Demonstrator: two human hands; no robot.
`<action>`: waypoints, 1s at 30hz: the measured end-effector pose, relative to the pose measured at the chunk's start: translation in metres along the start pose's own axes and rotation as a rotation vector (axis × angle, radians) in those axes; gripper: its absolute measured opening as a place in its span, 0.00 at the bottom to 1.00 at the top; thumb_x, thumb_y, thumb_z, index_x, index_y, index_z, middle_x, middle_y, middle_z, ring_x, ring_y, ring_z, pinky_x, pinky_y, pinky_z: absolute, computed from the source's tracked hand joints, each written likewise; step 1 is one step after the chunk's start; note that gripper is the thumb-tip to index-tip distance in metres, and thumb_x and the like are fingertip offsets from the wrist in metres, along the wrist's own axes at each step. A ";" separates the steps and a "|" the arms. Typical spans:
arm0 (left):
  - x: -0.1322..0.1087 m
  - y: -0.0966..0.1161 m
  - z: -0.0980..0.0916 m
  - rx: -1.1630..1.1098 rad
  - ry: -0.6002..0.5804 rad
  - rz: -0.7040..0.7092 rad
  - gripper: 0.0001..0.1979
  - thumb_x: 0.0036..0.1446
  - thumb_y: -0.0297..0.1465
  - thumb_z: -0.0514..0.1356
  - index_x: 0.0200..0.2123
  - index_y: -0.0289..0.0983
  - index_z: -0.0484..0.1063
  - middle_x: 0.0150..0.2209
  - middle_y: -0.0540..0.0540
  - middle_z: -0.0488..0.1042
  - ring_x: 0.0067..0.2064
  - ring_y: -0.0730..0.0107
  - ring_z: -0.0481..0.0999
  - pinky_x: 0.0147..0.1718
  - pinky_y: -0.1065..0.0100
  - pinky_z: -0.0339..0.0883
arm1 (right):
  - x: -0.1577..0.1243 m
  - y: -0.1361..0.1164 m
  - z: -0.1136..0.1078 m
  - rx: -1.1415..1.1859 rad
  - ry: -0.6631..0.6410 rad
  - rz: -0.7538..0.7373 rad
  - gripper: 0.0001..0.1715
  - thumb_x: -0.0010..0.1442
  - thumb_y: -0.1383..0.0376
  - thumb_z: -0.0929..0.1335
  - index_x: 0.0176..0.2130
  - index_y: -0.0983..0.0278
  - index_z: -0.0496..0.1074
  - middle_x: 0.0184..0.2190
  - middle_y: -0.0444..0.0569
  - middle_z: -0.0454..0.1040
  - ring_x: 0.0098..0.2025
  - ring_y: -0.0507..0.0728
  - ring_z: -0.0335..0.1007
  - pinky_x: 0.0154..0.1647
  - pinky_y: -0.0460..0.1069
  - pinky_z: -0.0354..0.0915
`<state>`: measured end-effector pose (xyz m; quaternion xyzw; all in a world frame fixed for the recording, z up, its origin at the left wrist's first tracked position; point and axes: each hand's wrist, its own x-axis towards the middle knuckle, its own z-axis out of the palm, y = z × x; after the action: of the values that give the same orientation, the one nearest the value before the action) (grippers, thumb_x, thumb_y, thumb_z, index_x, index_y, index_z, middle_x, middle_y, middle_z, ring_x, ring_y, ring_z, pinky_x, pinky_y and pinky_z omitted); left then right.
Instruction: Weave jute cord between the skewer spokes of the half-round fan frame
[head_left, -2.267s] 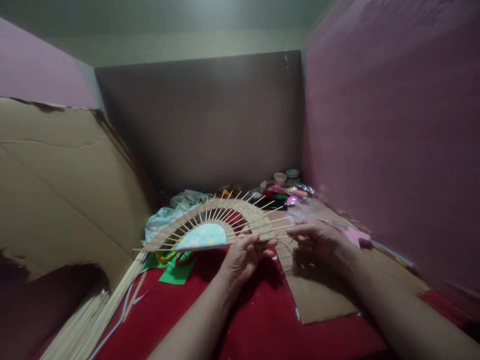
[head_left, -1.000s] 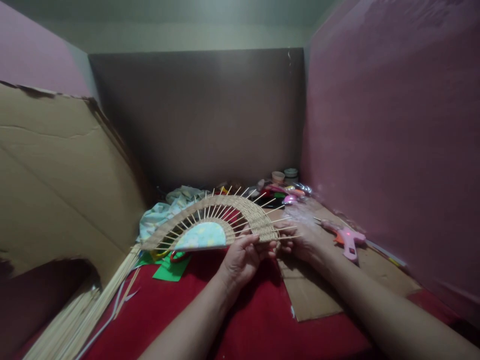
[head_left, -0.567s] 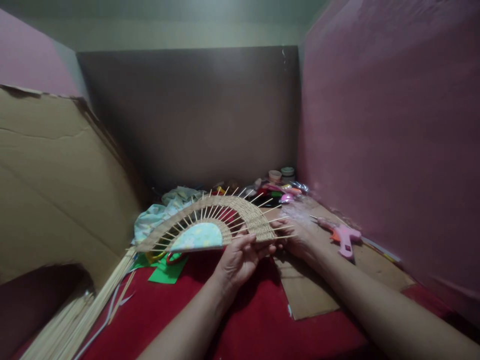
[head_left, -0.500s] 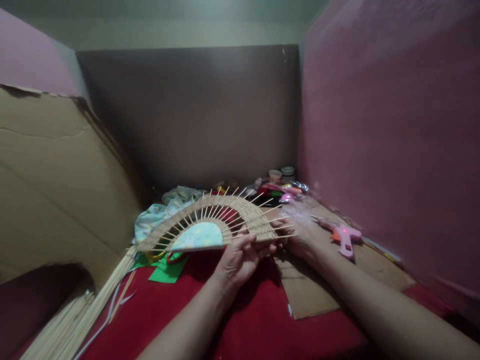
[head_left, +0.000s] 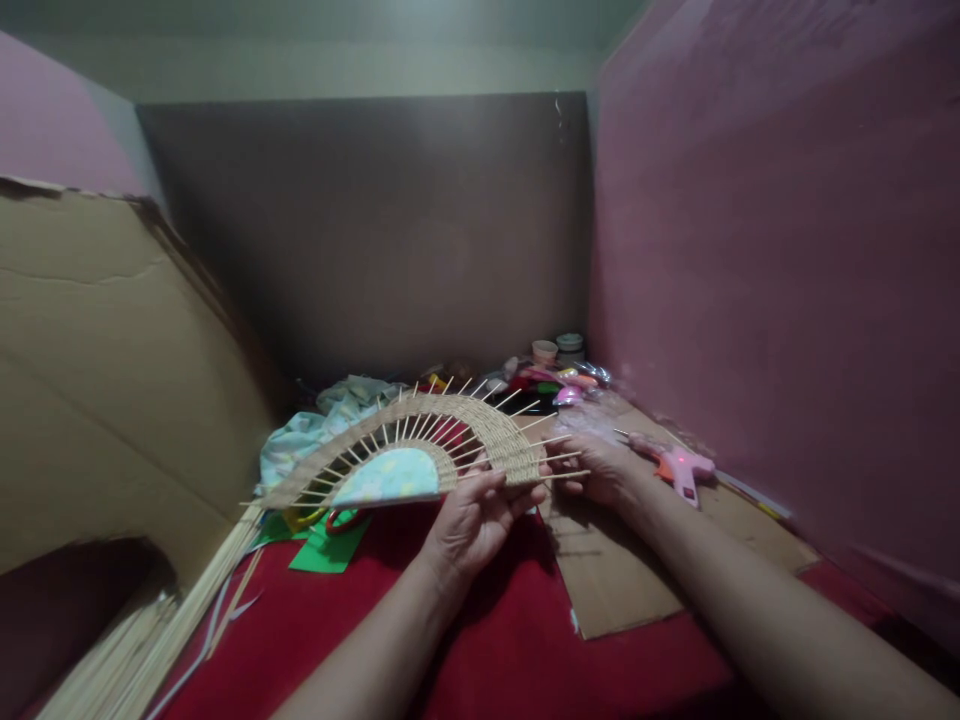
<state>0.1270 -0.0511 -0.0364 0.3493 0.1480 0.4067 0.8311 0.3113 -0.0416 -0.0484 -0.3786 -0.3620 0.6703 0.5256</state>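
I see the left forearm [head_left: 375, 640] slant from the near side towards far and right, the left hand [head_left: 472, 518] palm partly up, thumb [head_left: 484, 484] closed over bent fingers [head_left: 529, 498]. The right forearm [head_left: 742, 580] angles in from near right; the right hand [head_left: 604, 470] (its fingertips are partly hidden) points left, fingers bent, just beside the other.

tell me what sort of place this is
Likely a small craft corner, perhaps at home: a woven fan-shaped piece held up, a pink glue gun on cardboard, and a bundle of thin sticks.
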 end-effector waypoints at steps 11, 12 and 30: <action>-0.002 0.000 0.000 -0.015 0.018 -0.005 0.02 0.50 0.20 0.57 0.27 0.31 0.68 0.39 0.36 0.76 0.45 0.53 0.75 0.41 0.58 0.69 | -0.017 -0.026 -0.011 0.143 -0.042 0.002 0.11 0.52 0.67 0.69 0.25 0.65 0.61 0.15 0.36 0.57 0.14 0.42 0.39 0.12 0.40 0.42; -0.002 0.000 0.001 -0.016 0.022 -0.006 0.03 0.50 0.20 0.57 0.28 0.30 0.69 0.39 0.36 0.76 0.45 0.53 0.75 0.41 0.58 0.69 | -0.017 -0.027 -0.010 0.135 -0.037 -0.016 0.10 0.51 0.68 0.69 0.25 0.65 0.62 0.15 0.36 0.57 0.14 0.42 0.41 0.12 0.40 0.42; -0.004 -0.002 0.003 -0.042 -0.030 0.008 0.03 0.50 0.20 0.56 0.26 0.31 0.68 0.38 0.37 0.77 0.45 0.53 0.75 0.42 0.57 0.68 | 0.005 -0.056 -0.004 -0.325 0.011 -0.288 0.09 0.43 0.66 0.73 0.24 0.68 0.70 0.15 0.41 0.65 0.18 0.47 0.59 0.21 0.45 0.58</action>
<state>0.1272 -0.0567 -0.0364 0.3384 0.1253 0.4079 0.8387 0.3382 -0.0259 -0.0010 -0.4066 -0.5126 0.5191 0.5499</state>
